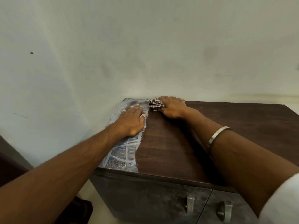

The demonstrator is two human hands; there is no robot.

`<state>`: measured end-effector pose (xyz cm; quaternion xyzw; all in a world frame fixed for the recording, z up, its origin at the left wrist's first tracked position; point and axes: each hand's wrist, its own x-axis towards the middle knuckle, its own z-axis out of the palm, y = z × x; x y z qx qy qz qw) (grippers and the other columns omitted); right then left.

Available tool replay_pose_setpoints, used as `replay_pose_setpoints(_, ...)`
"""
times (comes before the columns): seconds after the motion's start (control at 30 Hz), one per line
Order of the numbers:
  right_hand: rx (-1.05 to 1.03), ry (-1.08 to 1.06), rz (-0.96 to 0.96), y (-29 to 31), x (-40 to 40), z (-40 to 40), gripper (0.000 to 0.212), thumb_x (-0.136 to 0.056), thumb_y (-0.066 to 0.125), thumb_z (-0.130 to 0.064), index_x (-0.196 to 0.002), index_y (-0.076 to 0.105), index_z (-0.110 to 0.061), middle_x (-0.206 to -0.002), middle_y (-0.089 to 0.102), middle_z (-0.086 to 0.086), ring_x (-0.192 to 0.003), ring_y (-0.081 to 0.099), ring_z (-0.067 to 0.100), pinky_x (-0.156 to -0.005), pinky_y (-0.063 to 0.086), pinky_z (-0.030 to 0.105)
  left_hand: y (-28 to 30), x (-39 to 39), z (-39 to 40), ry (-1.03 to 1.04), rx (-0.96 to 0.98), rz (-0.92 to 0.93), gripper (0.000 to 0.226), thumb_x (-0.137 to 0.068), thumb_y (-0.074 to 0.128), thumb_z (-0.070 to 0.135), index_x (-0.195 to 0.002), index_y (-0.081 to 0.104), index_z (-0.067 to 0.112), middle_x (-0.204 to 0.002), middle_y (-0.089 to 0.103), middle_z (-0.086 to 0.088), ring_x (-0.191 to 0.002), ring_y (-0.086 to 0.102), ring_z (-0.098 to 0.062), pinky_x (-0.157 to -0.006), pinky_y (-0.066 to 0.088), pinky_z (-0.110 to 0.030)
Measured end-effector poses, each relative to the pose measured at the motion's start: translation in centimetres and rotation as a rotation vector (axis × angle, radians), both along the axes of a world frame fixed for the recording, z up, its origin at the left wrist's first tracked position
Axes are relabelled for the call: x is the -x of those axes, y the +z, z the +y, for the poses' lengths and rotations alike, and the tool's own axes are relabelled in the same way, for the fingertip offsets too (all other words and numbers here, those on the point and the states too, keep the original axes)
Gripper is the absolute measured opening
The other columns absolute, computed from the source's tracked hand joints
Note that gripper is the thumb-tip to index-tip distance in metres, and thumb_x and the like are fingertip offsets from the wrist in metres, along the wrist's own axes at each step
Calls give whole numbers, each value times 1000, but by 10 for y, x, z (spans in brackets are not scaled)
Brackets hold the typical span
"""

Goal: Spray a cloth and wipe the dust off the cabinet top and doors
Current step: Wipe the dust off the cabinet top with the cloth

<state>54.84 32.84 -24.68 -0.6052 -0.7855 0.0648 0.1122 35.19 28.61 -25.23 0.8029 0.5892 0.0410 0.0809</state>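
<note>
A dark brown wooden cabinet top (169,143) stands against the wall. Its left strip (123,152) is grey with streaked dust; the part to the right is dark and clean. My right hand (173,107) presses a bunched checked cloth (155,104) onto the top at the back edge by the wall, fingers curled over it. My left hand (131,120) rests flat with straight fingers on the dusty strip. The dusty cabinet doors (153,202) show below the front edge.
Two metal door handles (190,203) (225,210) sit on the cabinet front. A pale wall (145,46) rises right behind the cabinet. A dark object (80,209) lies on the floor at the lower left. A metal bangle (217,135) circles my right forearm.
</note>
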Motion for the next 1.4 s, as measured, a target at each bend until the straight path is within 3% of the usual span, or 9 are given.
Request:
replay_pose_setpoints(0.13,-23,85,5,-7,-9,-2,55,-96,41,-42,-148,25,-31,-156,26,-2,-143,20,22,-114,10,42,1,1,4,2,-6,1,56,-104,16,38,-155,7,16,-163,-1,-2,-150,-2,-20,-121,-1,-39)
replay_pose_setpoints(0.43,-9,-2,-5,-3,11,15,57,-96,43,-38,-148,23,-29,-157,24,-2,-144,17,23,-115,8,46,2,10,1,2,7,4,56,-104,16,38,-154,6,15,-163,0,-3,-150,-2,-20,-121,0,-39)
replay_pose_setpoints(0.63,-18,8,-27,-3,-21,16,52,-95,43,-41,-144,31,-30,-151,35,0,-137,31,26,-110,22,45,4,16,1,6,3,-5,56,-104,16,38,-155,6,16,-163,-1,-3,-150,-1,-19,-122,1,-39)
replay_pose_setpoints(0.83,26,-19,-11,1,22,23,56,-95,41,-40,-148,24,-28,-157,24,-1,-143,19,24,-115,10,45,2,21,1,23,7,12,57,-104,17,38,-155,7,16,-163,1,-3,-150,0,-19,-121,1,-40)
replay_pose_setpoints(1.0,-58,136,19,-5,17,10,52,-95,43,-41,-145,31,-31,-151,36,0,-138,30,24,-113,18,45,2,16,4,26,-10,-5,57,-104,18,38,-155,7,15,-163,2,-3,-150,1,-20,-122,2,-40)
replay_pose_setpoints(1.2,7,0,-10,1,31,27,55,-94,42,-38,-147,26,-29,-155,28,0,-142,22,24,-114,12,46,1,23,-3,22,1,-6,57,-104,18,38,-155,7,16,-163,2,-3,-150,1,-20,-122,3,-41)
replay_pose_setpoints(1.4,-20,107,48,-3,38,24,52,-94,43,-40,-144,32,-32,-151,35,-1,-139,29,24,-111,16,44,4,30,-3,59,19,2,56,-104,17,37,-155,6,16,-163,2,-3,-150,0,-21,-122,3,-40)
